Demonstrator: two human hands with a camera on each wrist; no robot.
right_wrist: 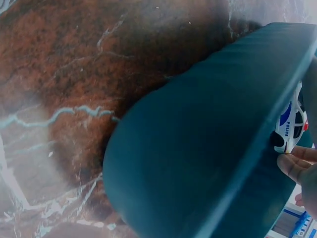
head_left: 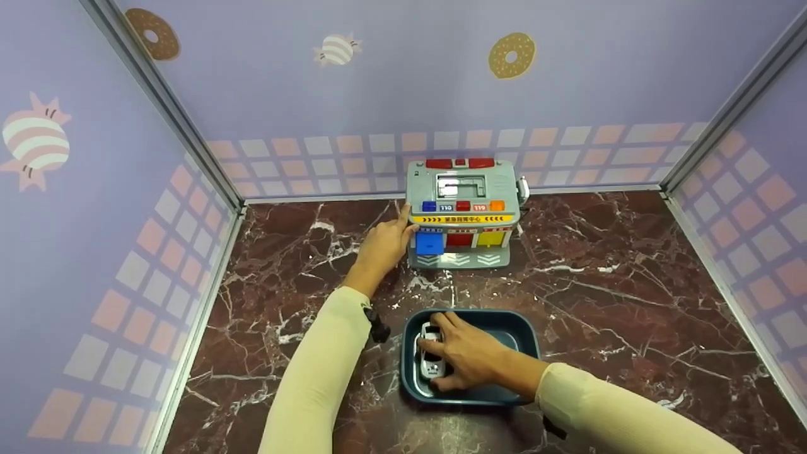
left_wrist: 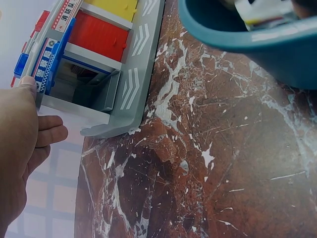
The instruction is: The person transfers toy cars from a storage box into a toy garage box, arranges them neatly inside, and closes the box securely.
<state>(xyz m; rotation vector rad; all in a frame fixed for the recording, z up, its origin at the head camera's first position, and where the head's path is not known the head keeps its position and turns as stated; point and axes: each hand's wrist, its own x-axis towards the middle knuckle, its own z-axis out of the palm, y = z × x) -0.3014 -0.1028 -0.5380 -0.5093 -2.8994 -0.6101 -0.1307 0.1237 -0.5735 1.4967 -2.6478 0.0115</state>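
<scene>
A grey toy emergency station (head_left: 463,183) stands against the back wall. Its blue door (left_wrist: 57,54) is swung up, baring a dark bay, while the red door (left_wrist: 96,37) and yellow door (left_wrist: 116,7) hang down. At the station's left side is my left hand (head_left: 381,246), fingertips touching the casing beside the blue door. My right hand (head_left: 470,353) reaches into a dark teal basin (head_left: 534,343) and grips a white toy police car (head_left: 433,366) by its ends. "POLICE" shows on the car's side in the right wrist view, just inside the basin's rim.
The basin sits on the dark red marbled surface (head_left: 599,302), in front of the station. Lilac panels with metal edge strips enclose the left, back and right sides. A white handset-like piece (head_left: 523,189) sticks out at the station's right.
</scene>
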